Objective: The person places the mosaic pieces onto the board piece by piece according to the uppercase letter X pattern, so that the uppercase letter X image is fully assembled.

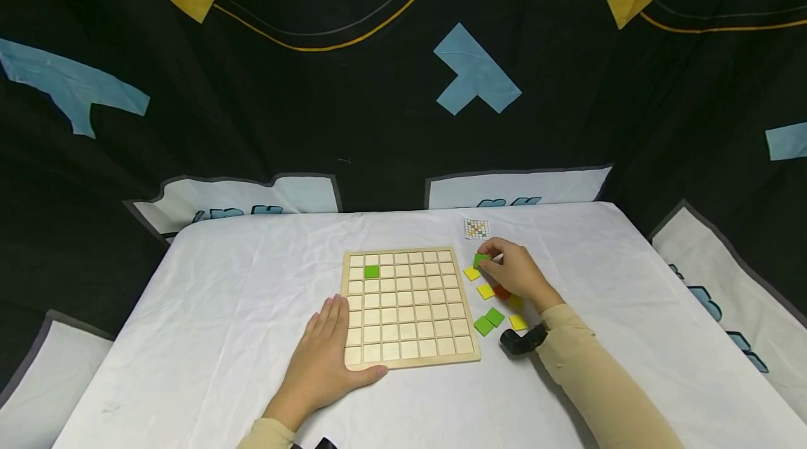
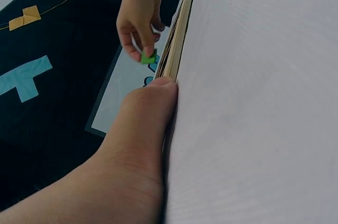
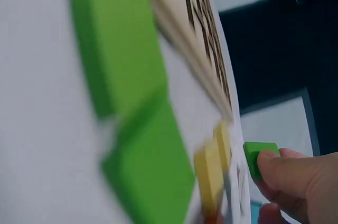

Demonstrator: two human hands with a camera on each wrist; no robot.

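Note:
A square wooden grid board [image 1: 412,362] lies on the table, with one green tile [image 1: 372,272] set in a cell near its upper left. My left hand [image 1: 324,354] rests at the board's lower left corner, fingers straight along the left side and thumb at the front edge. Between thumb and fingertips, my right hand [image 1: 513,270] pinches a green square tile [image 3: 259,155], just right of the board's upper right side. Under and around that hand lie yellow tiles [image 1: 485,291], a red-orange tile [image 1: 501,292] and two green tiles [image 1: 490,321].
A small card with a coloured grid pattern [image 1: 476,229] lies beyond the board's upper right corner. The white-covered table [image 1: 208,337] extends to both sides. A dark curtain [image 1: 378,127] with blue and yellow shapes hangs behind it.

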